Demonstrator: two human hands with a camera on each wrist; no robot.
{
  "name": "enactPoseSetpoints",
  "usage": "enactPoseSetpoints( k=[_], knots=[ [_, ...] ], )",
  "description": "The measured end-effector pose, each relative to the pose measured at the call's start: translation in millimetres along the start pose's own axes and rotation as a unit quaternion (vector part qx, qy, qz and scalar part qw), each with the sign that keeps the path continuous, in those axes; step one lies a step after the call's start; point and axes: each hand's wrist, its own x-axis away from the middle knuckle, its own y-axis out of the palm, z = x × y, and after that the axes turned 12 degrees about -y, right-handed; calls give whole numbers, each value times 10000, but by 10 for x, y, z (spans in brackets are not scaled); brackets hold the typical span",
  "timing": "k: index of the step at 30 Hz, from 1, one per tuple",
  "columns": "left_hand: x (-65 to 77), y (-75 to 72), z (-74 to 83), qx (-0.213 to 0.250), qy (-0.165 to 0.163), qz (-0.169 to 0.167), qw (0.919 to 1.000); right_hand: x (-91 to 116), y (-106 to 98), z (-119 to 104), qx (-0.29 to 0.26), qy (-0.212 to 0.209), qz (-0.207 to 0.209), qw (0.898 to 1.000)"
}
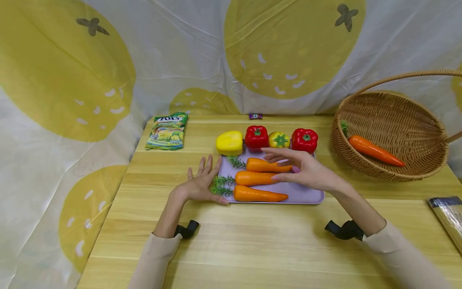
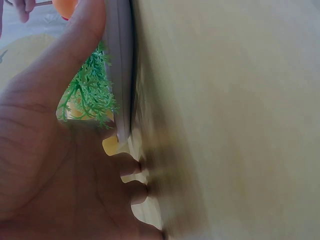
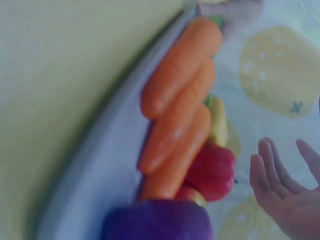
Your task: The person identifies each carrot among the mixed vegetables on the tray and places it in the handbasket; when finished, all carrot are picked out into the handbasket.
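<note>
Three orange carrots with green tops, the back carrot (image 1: 260, 165), the middle carrot (image 1: 252, 178) and the front carrot (image 1: 258, 194), lie in rows on a lavender tray (image 1: 306, 197). At the tray's left edge my left hand (image 1: 196, 186) rests with fingers spread, beside the carrot greens (image 2: 90, 90). My right hand (image 1: 306, 168) hovers over the tray's right part, fingers loosely extended and holding nothing. Below it is a purple, rounded thing (image 3: 157, 222), mostly hidden in the head view. Along the tray's back stand a yellow pepper (image 1: 229, 143), two red peppers (image 1: 256, 138) and a small yellow-green one (image 1: 279, 140).
A wicker basket (image 1: 429, 164) with a tall handle stands at the right, holding another carrot (image 1: 375, 150). A green snack bag (image 1: 167, 131) lies back left, and a small purple packet (image 1: 255, 116) at the back edge. A shiny package (image 1: 447, 216) lies far right.
</note>
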Motion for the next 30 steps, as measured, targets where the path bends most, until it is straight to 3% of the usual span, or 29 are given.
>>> enactPoseSetpoints(
  k=[7,13,22,30],
  knots=[
    [14,-18,24,-50,-22,2,10000,-1,345,140,195,225,-224,9993],
    [28,-23,35,2,5,-28,10000,-21,510,217,551,-14,-272,9981],
    [91,-61,71,109,131,-15,9999,-34,631,259,700,58,-136,9974],
    [130,-91,121,-139,-31,-46,9999,-55,663,241,887,194,-248,9956]
  ],
)
